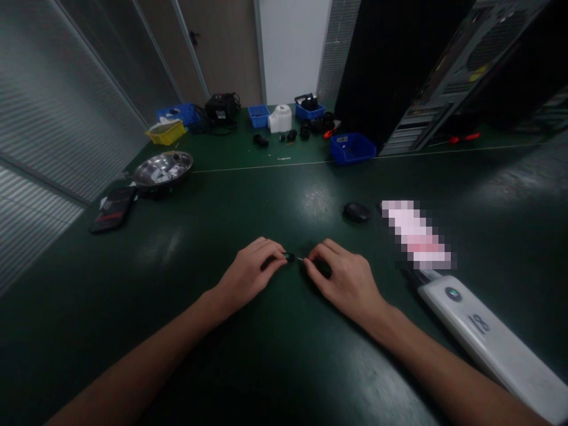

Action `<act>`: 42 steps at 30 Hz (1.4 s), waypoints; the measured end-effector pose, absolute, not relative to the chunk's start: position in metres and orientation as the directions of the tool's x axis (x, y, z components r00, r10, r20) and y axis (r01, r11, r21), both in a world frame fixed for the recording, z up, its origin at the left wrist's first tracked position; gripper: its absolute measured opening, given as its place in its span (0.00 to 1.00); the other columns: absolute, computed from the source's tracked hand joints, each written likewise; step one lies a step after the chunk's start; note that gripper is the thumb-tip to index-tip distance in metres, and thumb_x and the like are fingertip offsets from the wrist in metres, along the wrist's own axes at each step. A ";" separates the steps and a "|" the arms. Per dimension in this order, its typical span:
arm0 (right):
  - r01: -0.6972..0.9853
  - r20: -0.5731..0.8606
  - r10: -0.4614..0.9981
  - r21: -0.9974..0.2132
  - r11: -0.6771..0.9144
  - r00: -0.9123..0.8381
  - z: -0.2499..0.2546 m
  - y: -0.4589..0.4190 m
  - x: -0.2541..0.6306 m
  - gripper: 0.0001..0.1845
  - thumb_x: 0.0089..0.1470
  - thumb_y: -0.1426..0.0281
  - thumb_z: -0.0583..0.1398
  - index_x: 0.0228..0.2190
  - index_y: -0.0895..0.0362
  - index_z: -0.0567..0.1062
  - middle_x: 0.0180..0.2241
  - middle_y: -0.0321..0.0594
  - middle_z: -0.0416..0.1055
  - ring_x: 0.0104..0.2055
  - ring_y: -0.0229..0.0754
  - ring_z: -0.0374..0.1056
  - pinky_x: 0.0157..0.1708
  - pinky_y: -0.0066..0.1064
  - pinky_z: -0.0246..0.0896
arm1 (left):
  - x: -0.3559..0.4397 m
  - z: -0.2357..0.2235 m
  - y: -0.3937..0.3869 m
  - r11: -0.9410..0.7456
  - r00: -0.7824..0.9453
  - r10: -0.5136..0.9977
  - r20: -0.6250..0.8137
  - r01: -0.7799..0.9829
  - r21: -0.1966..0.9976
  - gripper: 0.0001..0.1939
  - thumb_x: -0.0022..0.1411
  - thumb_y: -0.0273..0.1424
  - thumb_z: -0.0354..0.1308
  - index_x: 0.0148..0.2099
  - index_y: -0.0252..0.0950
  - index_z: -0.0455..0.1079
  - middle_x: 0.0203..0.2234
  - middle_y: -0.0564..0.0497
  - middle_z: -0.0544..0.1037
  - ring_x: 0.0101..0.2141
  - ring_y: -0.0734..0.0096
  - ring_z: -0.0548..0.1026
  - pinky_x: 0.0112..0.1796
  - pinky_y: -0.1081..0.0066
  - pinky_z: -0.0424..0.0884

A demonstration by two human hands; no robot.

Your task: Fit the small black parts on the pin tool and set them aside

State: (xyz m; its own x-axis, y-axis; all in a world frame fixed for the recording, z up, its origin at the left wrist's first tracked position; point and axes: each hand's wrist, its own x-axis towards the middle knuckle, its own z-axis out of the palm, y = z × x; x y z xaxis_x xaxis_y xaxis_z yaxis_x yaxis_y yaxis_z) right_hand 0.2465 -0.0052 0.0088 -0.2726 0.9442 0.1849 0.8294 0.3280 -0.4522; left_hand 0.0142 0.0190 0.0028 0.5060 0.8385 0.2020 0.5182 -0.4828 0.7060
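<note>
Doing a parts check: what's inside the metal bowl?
White pieces lie in the metal bowl, too blurred to identify. A small dark spot shows toward its far rim. Anything under the pieces is covered.

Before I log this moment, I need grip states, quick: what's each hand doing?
Left hand: closed, holding a small, dark green-and-black piece.
Right hand: closed, pinching a thin, silvery, rod-like piece.
</note>
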 end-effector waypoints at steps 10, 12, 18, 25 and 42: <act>0.798 0.233 0.937 -0.495 0.344 -0.259 0.007 -0.006 0.248 0.11 0.65 0.61 0.58 0.35 0.53 0.75 0.36 0.35 0.73 0.32 0.38 0.69 0.31 0.31 0.56 | 0.012 0.004 0.019 -0.380 0.420 0.897 0.138 0.570 0.728 0.05 0.67 0.32 0.60 0.45 0.43 0.74 0.40 0.56 0.77 0.42 0.74 0.74 0.44 0.69 0.70; 0.796 0.232 0.939 -0.500 0.340 -0.255 0.007 -0.006 0.249 0.10 0.65 0.61 0.58 0.35 0.53 0.75 0.36 0.35 0.73 0.32 0.38 0.69 0.31 0.31 0.57 | 0.011 0.004 0.018 -0.390 0.421 0.894 0.154 0.564 0.728 0.06 0.67 0.32 0.60 0.45 0.44 0.75 0.41 0.55 0.78 0.43 0.73 0.74 0.45 0.68 0.70; 0.763 0.260 0.941 -0.556 0.329 -0.217 0.011 -0.006 0.248 0.10 0.66 0.62 0.57 0.35 0.54 0.74 0.36 0.37 0.73 0.34 0.39 0.70 0.34 0.31 0.59 | 0.011 0.005 0.018 -0.442 0.467 0.867 0.174 0.560 0.700 0.11 0.67 0.32 0.59 0.52 0.44 0.74 0.44 0.52 0.79 0.45 0.70 0.74 0.48 0.65 0.71; 0.760 0.212 0.920 -0.518 0.391 -0.329 0.011 -0.008 0.245 0.11 0.66 0.62 0.56 0.35 0.53 0.74 0.36 0.37 0.73 0.32 0.38 0.69 0.33 0.30 0.59 | 0.011 0.005 0.018 -0.460 0.500 0.847 0.182 0.516 0.723 0.10 0.68 0.32 0.58 0.49 0.42 0.76 0.43 0.52 0.80 0.46 0.69 0.75 0.48 0.63 0.72; 0.731 0.194 0.875 -0.487 0.479 -0.444 0.013 -0.009 0.245 0.10 0.68 0.64 0.55 0.39 0.54 0.74 0.38 0.38 0.71 0.31 0.37 0.68 0.31 0.30 0.58 | 0.011 0.003 0.016 -0.590 0.600 0.749 0.280 0.412 0.694 0.12 0.70 0.29 0.55 0.49 0.40 0.78 0.46 0.51 0.82 0.48 0.71 0.77 0.51 0.64 0.75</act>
